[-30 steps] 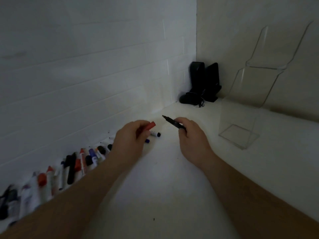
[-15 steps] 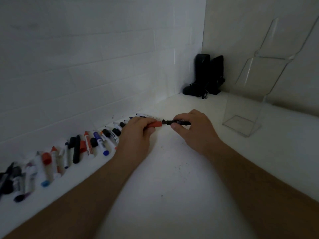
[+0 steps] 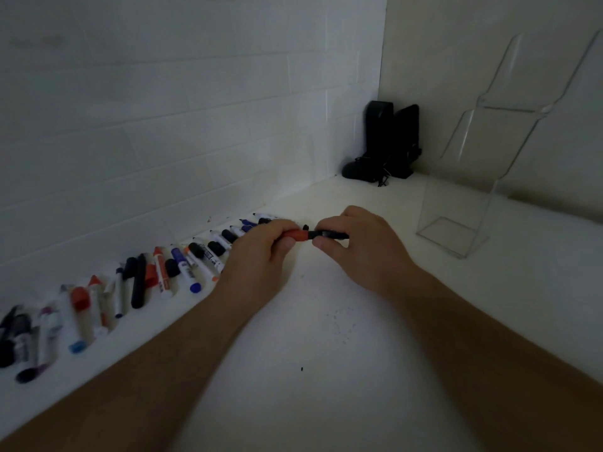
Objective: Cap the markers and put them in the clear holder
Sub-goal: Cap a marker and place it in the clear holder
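Nearest my camera, two bare forearms run up over the white desk [image 3: 293, 337] to the hands, which meet just short of the wall. My left hand [image 3: 257, 256] has its fingers [image 3: 287, 247] curled round an orange-red cap [image 3: 296, 235], and my right hand [image 3: 362, 249] pinches a dark marker [image 3: 329, 235] between thumb and curled fingers; cap and marker lie end to end, touching, so I judge the capping is in hand, though in this dim light I cannot tell whether the cap is fully seated. To the left, a row of loose markers and caps [image 3: 156, 275] lies along the foot of the tiled wall [image 3: 163, 125], stretching from the near-left corner toward my left hand; I count roughly twenty pieces, but they overlap and the near ones are too murky for a firm number. Farther off to the right stands one clear holder [image 3: 453, 233], well apart from both hands, and I see nothing in it. So, as I read it, no marker is stowed yet and nearly the whole job remains. Beyond, in the corner, two black upright objects [image 3: 390, 141] stand side by side.
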Demonstrator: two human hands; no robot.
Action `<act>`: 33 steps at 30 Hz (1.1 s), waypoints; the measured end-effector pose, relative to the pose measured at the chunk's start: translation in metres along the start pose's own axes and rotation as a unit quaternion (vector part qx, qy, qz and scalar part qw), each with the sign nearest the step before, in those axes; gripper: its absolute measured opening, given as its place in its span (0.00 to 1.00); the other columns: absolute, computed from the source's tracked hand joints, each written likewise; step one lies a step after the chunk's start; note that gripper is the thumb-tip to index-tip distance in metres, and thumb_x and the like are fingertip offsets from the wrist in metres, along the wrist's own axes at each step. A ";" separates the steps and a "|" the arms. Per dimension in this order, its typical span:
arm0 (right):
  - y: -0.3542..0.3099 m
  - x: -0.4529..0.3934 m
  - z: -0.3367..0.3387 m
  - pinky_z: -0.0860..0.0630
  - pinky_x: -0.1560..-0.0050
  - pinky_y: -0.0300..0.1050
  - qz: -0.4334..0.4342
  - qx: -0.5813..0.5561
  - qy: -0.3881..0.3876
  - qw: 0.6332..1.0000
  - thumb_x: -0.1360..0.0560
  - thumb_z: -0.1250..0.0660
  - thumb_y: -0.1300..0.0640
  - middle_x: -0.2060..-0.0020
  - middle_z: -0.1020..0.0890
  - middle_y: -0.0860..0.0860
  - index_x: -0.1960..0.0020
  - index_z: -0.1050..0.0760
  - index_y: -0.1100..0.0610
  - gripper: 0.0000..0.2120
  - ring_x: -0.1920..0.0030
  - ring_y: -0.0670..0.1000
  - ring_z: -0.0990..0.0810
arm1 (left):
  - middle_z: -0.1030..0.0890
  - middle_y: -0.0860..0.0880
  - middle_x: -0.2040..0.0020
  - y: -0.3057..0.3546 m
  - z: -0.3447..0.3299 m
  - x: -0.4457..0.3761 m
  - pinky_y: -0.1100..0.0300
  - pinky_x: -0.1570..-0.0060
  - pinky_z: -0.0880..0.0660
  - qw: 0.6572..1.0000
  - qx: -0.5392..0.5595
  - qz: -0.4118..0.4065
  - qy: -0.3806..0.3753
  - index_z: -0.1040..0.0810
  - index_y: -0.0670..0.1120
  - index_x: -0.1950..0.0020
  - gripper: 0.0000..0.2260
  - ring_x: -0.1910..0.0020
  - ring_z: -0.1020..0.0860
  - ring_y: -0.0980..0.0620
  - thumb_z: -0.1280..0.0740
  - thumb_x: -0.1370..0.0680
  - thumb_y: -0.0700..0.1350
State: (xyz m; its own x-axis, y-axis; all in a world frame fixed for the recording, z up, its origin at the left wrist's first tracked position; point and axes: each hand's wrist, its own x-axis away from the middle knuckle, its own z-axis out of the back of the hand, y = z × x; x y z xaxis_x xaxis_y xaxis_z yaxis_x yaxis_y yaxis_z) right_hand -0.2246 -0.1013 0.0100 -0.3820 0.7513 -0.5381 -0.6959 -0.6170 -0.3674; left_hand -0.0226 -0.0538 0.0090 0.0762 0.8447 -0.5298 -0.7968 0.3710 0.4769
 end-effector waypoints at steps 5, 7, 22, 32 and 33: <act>-0.008 0.001 0.003 0.24 0.58 0.48 0.032 0.006 -0.014 0.999 0.22 0.34 0.40 0.61 0.24 0.45 0.45 0.18 0.44 0.11 0.60 0.47 0.24 | 0.21 0.58 0.59 0.007 -0.001 0.003 0.71 0.61 0.33 0.998 -0.008 0.009 -0.064 0.21 0.51 0.38 0.11 0.60 0.24 0.62 0.40 0.16 0.46; -0.008 0.002 0.004 0.24 0.57 0.49 0.031 0.002 -0.013 0.999 0.23 0.33 0.41 0.61 0.23 0.46 0.46 0.17 0.46 0.12 0.60 0.47 0.24 | 0.24 0.59 0.62 0.006 -0.001 0.002 0.70 0.63 0.34 0.998 -0.016 0.011 -0.065 0.21 0.50 0.39 0.10 0.62 0.25 0.63 0.40 0.16 0.46; -0.026 0.010 0.002 0.33 0.45 0.53 0.003 0.094 0.010 0.995 0.21 0.38 0.41 0.55 0.18 0.39 0.40 0.22 0.39 0.12 0.48 0.48 0.28 | 0.18 0.55 0.54 0.006 -0.004 0.001 0.66 0.58 0.29 0.999 0.019 -0.003 -0.049 0.21 0.51 0.38 0.10 0.60 0.24 0.61 0.37 0.18 0.49; -0.034 0.006 0.035 0.29 0.51 0.38 -0.115 -0.017 0.088 0.989 0.20 0.33 0.54 0.49 0.23 0.46 0.40 0.24 0.52 0.10 0.51 0.46 0.26 | 0.26 0.56 0.47 0.007 -0.004 0.012 0.61 0.55 0.27 0.997 0.013 -0.066 -0.035 0.31 0.56 0.31 0.21 0.55 0.28 0.59 0.35 0.22 0.41; -0.037 0.003 0.049 0.31 0.53 0.34 -0.109 -0.020 0.107 0.988 0.21 0.31 0.54 0.50 0.23 0.45 0.40 0.24 0.52 0.10 0.53 0.45 0.26 | 0.26 0.56 0.45 0.009 -0.004 0.013 0.62 0.54 0.27 0.994 0.000 -0.095 -0.050 0.29 0.56 0.33 0.19 0.53 0.28 0.60 0.35 0.22 0.42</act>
State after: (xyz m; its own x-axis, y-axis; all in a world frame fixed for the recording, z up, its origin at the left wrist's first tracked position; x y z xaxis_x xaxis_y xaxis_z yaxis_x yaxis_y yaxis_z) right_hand -0.2302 -0.0647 0.0590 -0.0852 0.8038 -0.5887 -0.7213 -0.4574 -0.5201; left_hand -0.0307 -0.0408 0.0033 0.2851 0.7937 -0.5374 -0.7620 0.5278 0.3753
